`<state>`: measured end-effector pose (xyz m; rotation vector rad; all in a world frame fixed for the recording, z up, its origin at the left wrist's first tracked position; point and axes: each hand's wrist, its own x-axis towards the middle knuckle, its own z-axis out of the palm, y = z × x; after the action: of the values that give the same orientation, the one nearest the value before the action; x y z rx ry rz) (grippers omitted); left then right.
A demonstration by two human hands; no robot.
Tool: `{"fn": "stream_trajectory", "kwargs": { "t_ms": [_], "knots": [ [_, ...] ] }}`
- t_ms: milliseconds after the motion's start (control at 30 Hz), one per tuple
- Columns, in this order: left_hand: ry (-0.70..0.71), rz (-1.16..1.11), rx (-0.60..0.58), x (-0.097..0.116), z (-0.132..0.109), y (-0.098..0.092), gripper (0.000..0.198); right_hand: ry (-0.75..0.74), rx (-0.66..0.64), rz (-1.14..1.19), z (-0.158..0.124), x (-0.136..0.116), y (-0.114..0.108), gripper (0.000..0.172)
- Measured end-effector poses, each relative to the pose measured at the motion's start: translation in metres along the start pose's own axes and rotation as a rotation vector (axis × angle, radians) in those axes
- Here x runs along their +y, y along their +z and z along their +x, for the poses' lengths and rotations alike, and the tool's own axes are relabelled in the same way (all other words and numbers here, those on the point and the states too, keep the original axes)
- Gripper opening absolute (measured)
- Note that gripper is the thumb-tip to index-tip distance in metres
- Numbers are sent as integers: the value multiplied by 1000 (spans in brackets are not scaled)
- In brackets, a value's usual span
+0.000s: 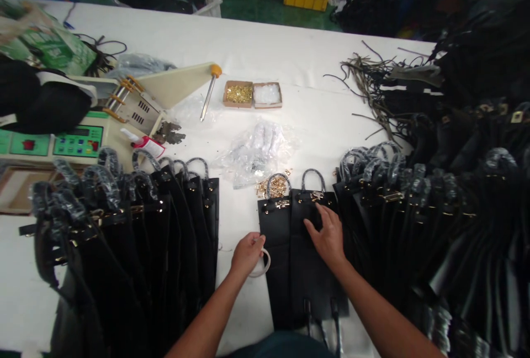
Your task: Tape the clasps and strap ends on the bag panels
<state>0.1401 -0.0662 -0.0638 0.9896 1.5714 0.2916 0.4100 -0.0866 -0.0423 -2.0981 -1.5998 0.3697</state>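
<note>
Two black bag panels [304,253] lie side by side before me, each with a plastic-wrapped handle [313,177] and gold-coloured hardware [283,203] at its top. My left hand [247,253] is closed on a roll of pale tape [267,265], just left of these panels. Over the right-hand panel rests my right hand [328,235], fingers spread, its fingertips close below the gold clasp [317,195]. Nothing shows in its grasp. Behind the panels is a heap of small gold fittings [273,186], partly hidden by a handle.
Black bag pieces stack up at left [165,247] and right [397,236]. Crumpled clear plastic [260,151] lies ahead, with small boxes of gold bits [239,94] and white pieces [267,94] beyond. A lever machine [136,106] and a red-and-white bottle [148,145] stand left.
</note>
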Motion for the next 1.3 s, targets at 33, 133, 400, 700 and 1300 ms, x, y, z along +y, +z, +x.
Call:
{"fn": "stream_trajectory", "kwargs": {
  "t_ms": [33,133,400,700,1300],
  "knots": [
    [17,28,-17,0,-1,0,27,99,47,-25,-17,11,-3,63],
    [63,98,-1,1,-8,1,25,285,52,-103,-52,31,-7,73],
    [122,-29,3,17,-28,13,25,189,-116,-226,-45,5,-1,50],
    [-15,-288,-90,9,-30,19,34,32,-82,-74,-64,-9,12,38],
    [-70,-478,-171,-6,-29,9,45,684,-95,1071,-19,13,-34,60]
  ]
}}
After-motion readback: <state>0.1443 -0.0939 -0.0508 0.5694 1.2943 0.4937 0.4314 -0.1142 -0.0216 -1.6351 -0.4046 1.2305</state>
